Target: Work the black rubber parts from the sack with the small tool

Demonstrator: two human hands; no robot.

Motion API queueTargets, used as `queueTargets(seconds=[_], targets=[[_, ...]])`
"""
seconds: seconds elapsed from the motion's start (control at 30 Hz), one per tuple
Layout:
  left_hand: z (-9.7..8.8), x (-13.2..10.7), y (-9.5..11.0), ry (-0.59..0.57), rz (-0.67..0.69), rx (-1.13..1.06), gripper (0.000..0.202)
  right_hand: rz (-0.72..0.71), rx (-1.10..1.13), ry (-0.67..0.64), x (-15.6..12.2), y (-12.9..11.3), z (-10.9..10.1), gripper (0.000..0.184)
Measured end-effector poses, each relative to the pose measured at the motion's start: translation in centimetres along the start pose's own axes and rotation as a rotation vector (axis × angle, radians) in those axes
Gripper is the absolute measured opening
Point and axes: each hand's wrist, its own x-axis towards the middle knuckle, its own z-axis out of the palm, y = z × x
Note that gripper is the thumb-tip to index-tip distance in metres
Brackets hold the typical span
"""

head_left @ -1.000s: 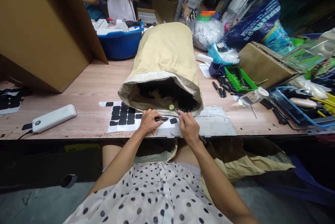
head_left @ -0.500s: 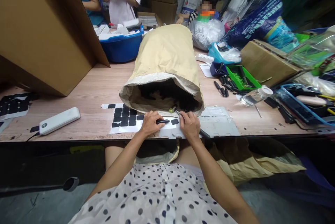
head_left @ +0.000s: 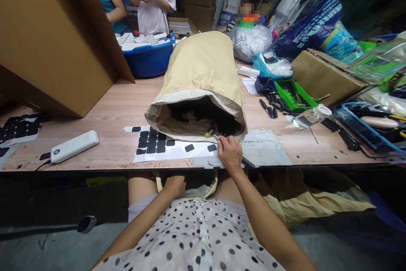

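My right hand rests on the table's front edge, closed around metal tweezers whose tips point at the mouth of a tan paper sack. The sack lies on its side, with dark parts inside. Just left of the hand lies a white backing sheet carrying several black adhesive pads. My left hand has dropped below the table edge to my lap, fingers curled on a tan bag there. What they hold, if anything, is hidden.
A white power bank lies at the front left, beside a big cardboard box. A blue tub stands behind. A green tray, black parts and a clear bottle crowd the right. Two people stand across the table.
My left hand left the pad sheet, where it held a slim black part, and dropped under the table edge to my lap. My right hand stayed put with the tweezers.
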Motion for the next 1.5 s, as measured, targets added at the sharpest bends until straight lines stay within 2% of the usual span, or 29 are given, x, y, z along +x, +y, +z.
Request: queueTargets(seconds=[0.07, 0.13, 0.23, 0.3, 0.33, 0.37, 0.43, 0.47, 0.5, 0.57, 0.7, 0.87, 0.93, 1.0, 1.07, 1.13, 1.2, 1.3, 1.5], targets=[[0.0, 0.0, -0.3, -0.003, -0.017, 0.011, 0.017, -0.006, 0.005, 0.009, 0.0, 0.0, 0.0, 0.024], [-0.9, -0.3, 0.0, -0.023, 0.051, -0.026, 0.013, -0.003, 0.011, 0.009, 0.0, 0.0, 0.0, 0.024], [-3.9, -0.5, 1.0, -0.099, 0.270, -0.176, 0.012, 0.016, 0.027, -0.012, -0.1, -0.1, -0.1, 0.024], [-6.6, 0.4, 1.7, -0.087, 0.386, -0.281, 0.018, 0.024, 0.036, -0.028, -0.1, -0.1, -0.1, 0.024], [-8.0, 1.3, 2.0, -0.012, 0.404, -0.305, 0.021, 0.025, 0.037, -0.034, -0.1, -0.2, -0.2, 0.024], [-9.4, 2.4, 2.0, 0.119, 0.396, -0.297, 0.023, 0.024, 0.036, -0.037, 0.0, -0.2, -0.2, 0.024], [-11.7, 5.0, 1.8, 0.404, 0.275, -0.218, 0.026, 0.022, 0.026, -0.036, 0.0, -0.3, -0.3, 0.024], [-12.6, 6.3, 1.5, 0.500, 0.182, -0.164, 0.026, 0.022, 0.021, -0.035, 0.0, -0.4, -0.4, 0.024], [-13.3, 7.6, 1.1, 0.558, 0.095, -0.121, 0.027, 0.021, 0.016, -0.034, 0.1, -0.4, -0.4, 0.024], [-14.0, 9.5, 0.2, 0.606, 0.007, -0.075, 0.033, 0.019, 0.012, -0.033, 0.1, -0.6, -0.5, 0.024], [-14.0, 11.2, -1.2, 0.639, -0.010, -0.086, 0.041, 0.015, 0.012, -0.041, 0.2, -0.7, -0.6, 0.023], [-13.7, 10.6, -1.4, 0.622, -0.083, -0.072, 0.038, 0.026, 0.010, -0.058, 0.2, -0.8, -0.7, 0.022], [-13.4, 9.7, -0.9, 0.612, -0.021, -0.051, 0.032, 0.027, 0.006, -0.056, 0.2, -0.8, -0.7, 0.022], [-12.7, 8.6, -0.1, 0.588, 0.148, -0.051, 0.028, 0.031, 0.009, -0.054, 0.2, -0.9, -0.7, 0.023], [-11.5, 7.6, 0.7, 0.531, 0.330, -0.079, 0.025, 0.042, 0.019, -0.056, 0.2, -0.9, -0.6, 0.023], [-10.1, 6.9, 1.2, 0.464, 0.421, -0.117, 0.023, 0.054, 0.031, -0.060, 0.2, -0.9, -0.5, 0.024], [-8.6, 6.6, 1.3, 0.440, 0.435, -0.154, 0.022, 0.061, 0.037, -0.063, 0.1, -0.9, -0.5, 0.024], [-7.2, 6.7, 0.8, 0.482, 0.455, -0.221, 0.024, 0.060, 0.031, -0.062, 0.1, -0.8, -0.4, 0.023], [-6.7, 7.1, 0.2, 0.547, 0.465, -0.314, 0.019, 0.072, 0.051, -0.081, 0.6, -0.7, -0.7, 0.023]])
